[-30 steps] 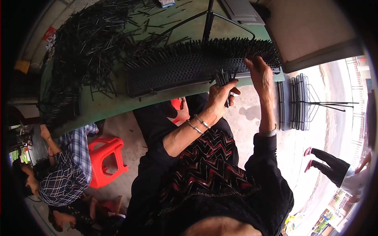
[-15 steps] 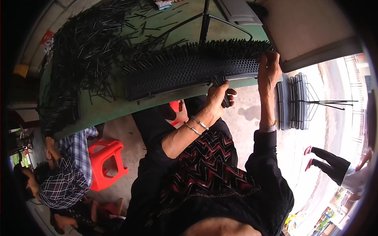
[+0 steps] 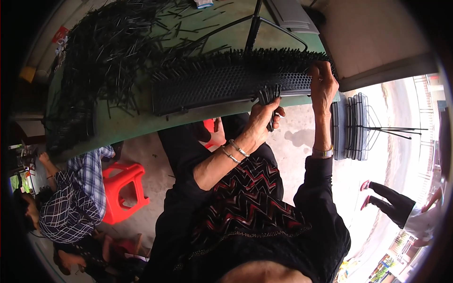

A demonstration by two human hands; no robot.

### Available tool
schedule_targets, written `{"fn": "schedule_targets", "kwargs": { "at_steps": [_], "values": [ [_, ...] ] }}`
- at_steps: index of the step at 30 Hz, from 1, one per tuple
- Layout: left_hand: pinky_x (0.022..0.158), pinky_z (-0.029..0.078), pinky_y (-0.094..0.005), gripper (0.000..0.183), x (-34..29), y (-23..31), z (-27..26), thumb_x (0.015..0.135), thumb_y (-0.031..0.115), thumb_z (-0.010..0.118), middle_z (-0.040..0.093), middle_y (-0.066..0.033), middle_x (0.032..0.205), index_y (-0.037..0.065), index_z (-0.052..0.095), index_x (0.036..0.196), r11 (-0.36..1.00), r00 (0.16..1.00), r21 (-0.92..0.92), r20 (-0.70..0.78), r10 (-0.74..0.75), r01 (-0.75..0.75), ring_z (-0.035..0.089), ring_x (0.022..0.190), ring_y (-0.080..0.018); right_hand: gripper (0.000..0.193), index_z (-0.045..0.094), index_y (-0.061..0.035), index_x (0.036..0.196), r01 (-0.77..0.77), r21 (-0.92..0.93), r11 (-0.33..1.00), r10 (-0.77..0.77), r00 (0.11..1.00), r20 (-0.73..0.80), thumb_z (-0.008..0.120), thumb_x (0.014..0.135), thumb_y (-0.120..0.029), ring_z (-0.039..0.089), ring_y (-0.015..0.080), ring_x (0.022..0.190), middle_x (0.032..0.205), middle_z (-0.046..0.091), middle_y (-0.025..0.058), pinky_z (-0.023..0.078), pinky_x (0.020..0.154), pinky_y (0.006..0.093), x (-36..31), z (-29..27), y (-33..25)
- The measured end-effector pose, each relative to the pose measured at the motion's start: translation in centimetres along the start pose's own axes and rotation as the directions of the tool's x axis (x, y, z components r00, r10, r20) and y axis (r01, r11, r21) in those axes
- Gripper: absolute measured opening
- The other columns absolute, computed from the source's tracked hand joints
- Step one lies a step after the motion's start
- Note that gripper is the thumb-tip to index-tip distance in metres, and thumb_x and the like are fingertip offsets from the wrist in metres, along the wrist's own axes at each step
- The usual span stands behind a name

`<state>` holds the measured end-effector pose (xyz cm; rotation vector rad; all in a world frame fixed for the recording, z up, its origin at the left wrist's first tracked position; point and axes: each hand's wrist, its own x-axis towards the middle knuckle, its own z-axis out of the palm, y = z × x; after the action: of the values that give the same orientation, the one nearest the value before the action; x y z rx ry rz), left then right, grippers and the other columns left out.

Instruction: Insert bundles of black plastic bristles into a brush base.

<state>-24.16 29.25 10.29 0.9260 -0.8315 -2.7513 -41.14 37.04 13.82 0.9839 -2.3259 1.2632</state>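
A long black panel (image 3: 203,89) full of round holes lies along the table's near edge. Thin black sticks (image 3: 226,59) stand densely in its far rows, while the near rows show bare holes. My left hand (image 3: 262,120), wearing two bracelets, is closed around a bundle of black sticks (image 3: 270,94) just in front of the panel. At the panel's right end, my right hand (image 3: 324,87) is pinched down over the holes beside the standing sticks. Whatever its fingertips hold is hidden behind the hand.
Loose black sticks (image 3: 104,61) heap over the left of the green table (image 3: 141,129). A black metal frame (image 3: 255,28) rises behind the panel. Stacked racks (image 3: 358,125) stand right. A red stool (image 3: 123,193) and other people are at left; someone walks outside at right.
The view has shifted slightly. The bundle in my left hand now fans upward, its stick ends showing more. My right hand stays pinched at the panel's right end.
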Motion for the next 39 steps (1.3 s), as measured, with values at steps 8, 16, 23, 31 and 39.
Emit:
{"fn": "schedule_targets", "kwargs": {
  "at_steps": [8,16,23,31,39],
  "values": [
    [0.043,0.037,-0.0211,0.017,-1.0,0.1,-0.5,0.089,0.024,0.063,0.064,-0.007,0.073,0.008,0.059,0.086,0.998,0.998,-0.006,0.019,0.061,-0.061,0.05,0.054,-0.0084,0.01,0.062,-0.0121,0.094,0.079,-0.256,0.964,-0.058,0.994,0.088,0.056,0.091,-0.02,0.061,0.0226,0.075,0.085,0.062,0.0066,0.048,0.067,0.0348,-0.9,1.2,1.5],
    [0.044,0.038,-0.022,0.019,-1.9,1.1,-1.1,0.086,0.024,0.066,0.066,-0.0078,0.075,0.006,0.063,0.086,0.995,0.994,0.012,-0.039,0.102,-0.101,0.054,0.056,-0.0102,0.025,0.063,-0.0025,0.098,-0.415,0.135,0.9,0.268,0.769,0.581,0.061,0.091,-0.026,0.056,0.0141,0.072,0.081,0.06,0.0061,0.046,0.065,0.029,-2.4,-0.3,-4.3],
    [0.05,0.038,-0.0235,0.023,-2.8,1.9,-1.8,0.085,0.026,0.066,0.068,-0.006,0.081,0.006,0.066,0.097,0.991,0.997,0.111,-0.014,0.072,-0.07,0.059,0.067,-0.0111,0.019,0.063,0.0047,0.098,-0.493,0.359,0.793,0.087,0.674,0.733,0.061,0.089,-0.012,0.056,0.011,0.066,0.076,0.062,0.0057,0.047,0.061,0.0241,-3.1,0.5,-4.7],
    [0.057,0.056,-0.0342,0.025,-2.7,2.6,-3.1,0.089,0.028,0.064,0.068,-0.0082,0.084,0.009,0.061,0.105,0.99,0.99,-0.127,-0.132,0.046,-0.063,0.066,0.071,-0.0188,0.014,0.062,0.0018,0.097,-0.325,0.311,0.893,0.174,0.887,0.427,0.056,0.092,-0.009,0.064,0.0118,0.071,0.077,0.066,0.0072,0.051,0.067,0.0238,-1.1,1.1,-6.9],
    [0.049,0.048,-0.0285,0.024,-1.9,2.0,-3.1,0.088,0.029,0.064,0.066,-0.0091,0.077,0.008,0.061,0.101,0.981,0.992,-0.179,-0.116,0.051,-0.071,0.059,0.06,-0.0148,0.01,0.062,-0.0019,0.098,0.128,0.091,0.988,-0.139,0.982,0.13,0.058,0.091,-0.009,0.069,0.0177,0.07,0.079,0.068,0.0102,0.051,0.062,0.028,-0.2,5.8,-6.0]
  ]
}}
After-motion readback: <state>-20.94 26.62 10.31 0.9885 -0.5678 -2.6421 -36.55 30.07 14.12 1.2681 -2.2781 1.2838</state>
